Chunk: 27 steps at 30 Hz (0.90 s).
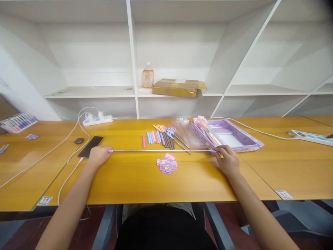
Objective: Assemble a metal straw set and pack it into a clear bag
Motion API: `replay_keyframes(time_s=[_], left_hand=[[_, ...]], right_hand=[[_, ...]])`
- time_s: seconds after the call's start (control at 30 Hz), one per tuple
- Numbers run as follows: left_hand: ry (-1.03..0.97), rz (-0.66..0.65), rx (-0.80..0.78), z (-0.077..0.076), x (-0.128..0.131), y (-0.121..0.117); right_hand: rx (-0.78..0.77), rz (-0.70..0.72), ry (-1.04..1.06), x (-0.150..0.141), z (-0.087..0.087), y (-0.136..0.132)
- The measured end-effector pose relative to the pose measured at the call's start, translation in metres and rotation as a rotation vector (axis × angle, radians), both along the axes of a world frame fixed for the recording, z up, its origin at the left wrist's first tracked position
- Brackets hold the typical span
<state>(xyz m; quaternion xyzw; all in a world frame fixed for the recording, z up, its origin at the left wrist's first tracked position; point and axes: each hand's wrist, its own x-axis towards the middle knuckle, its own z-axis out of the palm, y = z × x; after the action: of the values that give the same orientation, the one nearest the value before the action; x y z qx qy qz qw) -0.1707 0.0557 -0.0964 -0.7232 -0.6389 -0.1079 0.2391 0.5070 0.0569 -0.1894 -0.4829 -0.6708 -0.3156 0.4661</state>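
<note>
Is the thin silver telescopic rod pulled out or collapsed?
Pulled out: the thin silver telescopic rod stretches in one long line across the yellow table, its ends held by the left hand and right hand.

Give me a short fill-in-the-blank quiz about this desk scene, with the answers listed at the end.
1. Both hands hold the ends of a long thin ____ stretched across the table.
2. The left hand lies right beside a dark ____.
3. The right hand is next to an open ____ box.
4. On the shelf, a bottle stands to the ____ of a cardboard package.

Answers: rod; phone; purple; left
</note>
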Motion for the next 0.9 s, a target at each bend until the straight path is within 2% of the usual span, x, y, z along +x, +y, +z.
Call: replay_keyframes(time_s=[0.1, 0.23, 0.43, 0.6, 0.73, 0.83, 0.9], left_hand=[[0.015, -0.017, -0.019, 0.000, 0.002, 0.002], [0.037, -0.008, -0.073, 0.000, 0.005, 0.001], [0.030, 0.021, -0.211, -0.001, 0.010, 0.000], [0.010, 0.031, -0.231, 0.003, 0.026, -0.006], [0.025, -0.008, -0.249, 0.016, 0.068, -0.009], [0.016, -0.003, -0.238, 0.028, 0.111, -0.007], [0.002, 0.003, -0.223, 0.033, 0.140, -0.004]], right_hand=[[0.007, -0.018, 0.051, 0.004, 0.000, 0.003], [-0.007, 0.103, 0.095, 0.003, 0.002, 0.004], [-0.022, 0.111, 0.055, 0.004, 0.001, 0.001], [-0.070, 0.123, -0.018, -0.001, 0.007, -0.005], [-0.167, 0.213, -0.221, -0.045, 0.037, -0.004], [-0.189, 0.217, -0.244, -0.097, 0.067, 0.007], [-0.170, 0.234, -0.252, -0.135, 0.081, 0.016]])
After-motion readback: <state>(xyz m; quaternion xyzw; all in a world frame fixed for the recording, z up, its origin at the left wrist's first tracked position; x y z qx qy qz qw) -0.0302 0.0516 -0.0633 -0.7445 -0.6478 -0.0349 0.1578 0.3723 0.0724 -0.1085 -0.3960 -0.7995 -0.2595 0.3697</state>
